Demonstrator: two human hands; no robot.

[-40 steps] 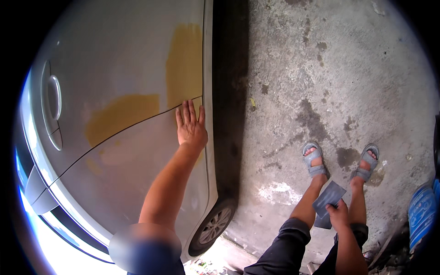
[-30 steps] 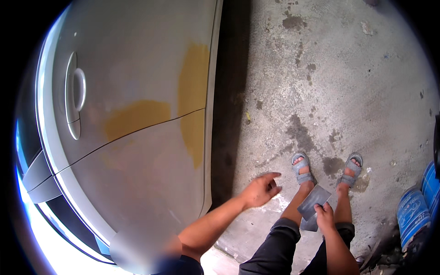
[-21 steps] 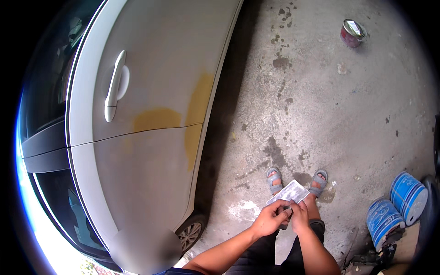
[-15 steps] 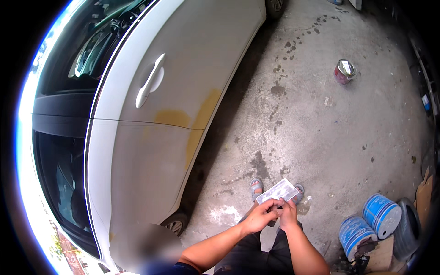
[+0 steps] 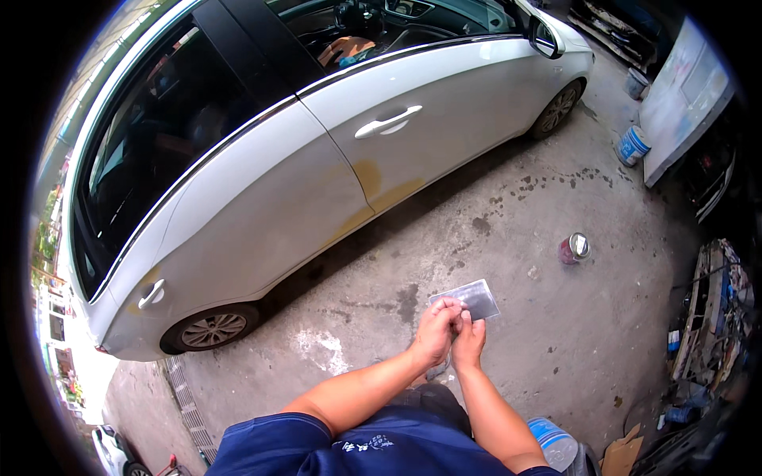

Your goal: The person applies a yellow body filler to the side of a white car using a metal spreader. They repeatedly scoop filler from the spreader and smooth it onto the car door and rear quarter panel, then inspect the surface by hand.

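Note:
A thin, flat rectangular plate [image 5: 481, 298], greyish with a paler rim, is held out in front of me over the concrete floor. My left hand [image 5: 435, 332] is closed at the plate's near left corner, its fingers bent over the edge. Close beside it, my right hand [image 5: 468, 343] pinches the near edge with the thumb on top. The two hands nearly touch, and the fingers under the plate are hidden. To the left stands a white car [image 5: 262, 186], its doors marked with yellowish-tan patches [image 5: 386, 193] low around the seam.
A dark red can [image 5: 575, 248] stands on the stained floor to the right. A blue-and-white bucket [image 5: 633, 146] is near a pale panel [image 5: 689, 95] at the far right. Another blue bucket [image 5: 553, 441] sits by my right arm. Car parts and scrap [image 5: 709, 317] line the right side.
My view has swung left and up, showing more of the car and its rear wheel. Both hands still hold the plate, which is now tilted differently.

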